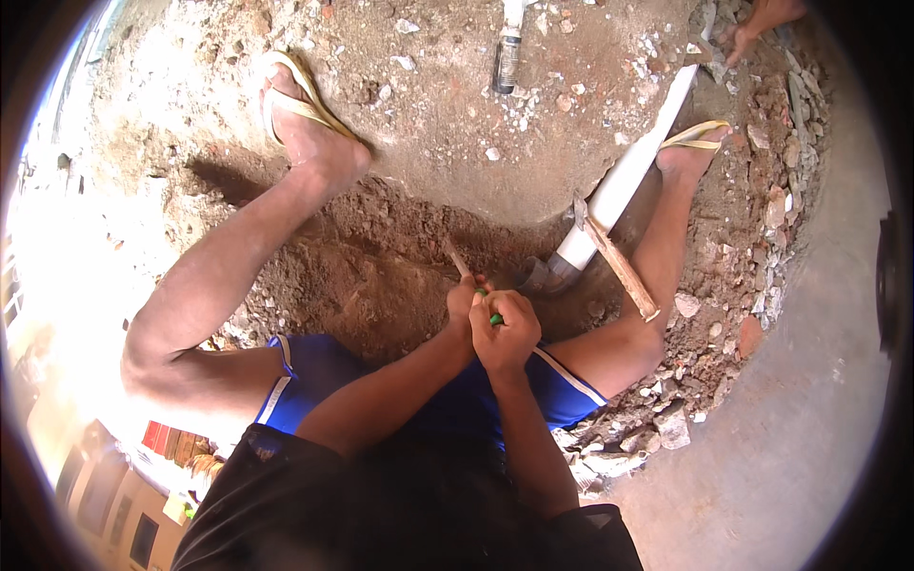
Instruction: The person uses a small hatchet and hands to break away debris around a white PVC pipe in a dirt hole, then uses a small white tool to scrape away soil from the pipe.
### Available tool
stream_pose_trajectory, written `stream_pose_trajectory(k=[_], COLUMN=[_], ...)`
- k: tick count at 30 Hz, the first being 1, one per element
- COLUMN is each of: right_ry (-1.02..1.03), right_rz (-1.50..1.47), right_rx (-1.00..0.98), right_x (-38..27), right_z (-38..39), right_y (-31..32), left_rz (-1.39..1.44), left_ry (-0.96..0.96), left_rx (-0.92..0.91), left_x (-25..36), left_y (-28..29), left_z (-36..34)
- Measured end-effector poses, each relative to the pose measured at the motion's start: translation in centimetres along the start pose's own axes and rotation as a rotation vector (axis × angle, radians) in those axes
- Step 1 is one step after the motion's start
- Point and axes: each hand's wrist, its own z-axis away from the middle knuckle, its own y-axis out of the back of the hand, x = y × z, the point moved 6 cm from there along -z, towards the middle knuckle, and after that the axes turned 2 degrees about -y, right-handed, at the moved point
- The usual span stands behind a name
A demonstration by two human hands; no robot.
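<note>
Both of my hands are closed round one green-handled tool [497, 320] with a narrow, flat-looking shaft; its exact kind is unclear. My left hand [463, 303] grips it nearer the shaft, and my right hand [506, 331] wraps the green handle just behind. The shaft points away into the loose soil of a dug trench [381, 252]. Right of my hands, a white plastic pipe [624, 186] slants down into a grey pipe fitting [562, 271]. A hammer with a wooden handle [624, 271] leans across the pipe and my right leg.
My sandalled feet straddle the trench. A dark bottle [506, 65] lies on the far ground, beside a white fitting [515, 13]. Another person's hand [747, 38] reaches in at the far right, near the pipe's end. Broken rubble [671, 428] lines the smooth concrete floor [762, 428] on the right.
</note>
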Motion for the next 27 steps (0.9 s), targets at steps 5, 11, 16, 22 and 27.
stream_pose_trajectory(k=[5,11,16,22,27], right_ry=[0.12,-0.231,-0.211,-0.244,-0.312], right_rz=[0.224,0.209,0.074,-0.23,-0.13], right_rx=[-0.017,-0.024,0.043,0.042,0.024], right_x=[2.4,6.8,8.0,4.5,4.2], right_z=[0.9,1.1,-1.1,-0.3,-1.0], right_y=[4.5,6.1,1.2,4.0,6.8], left_rz=[-0.054,-0.573,-0.649,-0.16,-0.091], left_ry=[0.058,-0.092,-0.398,-0.199,0.067], left_rx=[-0.078,-0.075,-0.083,0.046,0.071], left_x=[-7.1,-10.4,-5.5,-1.6,-7.3], left_y=[-2.4,-2.9,-2.6,-4.8,-5.8], left_z=[1.3,-3.4,-7.0,2.4,2.6])
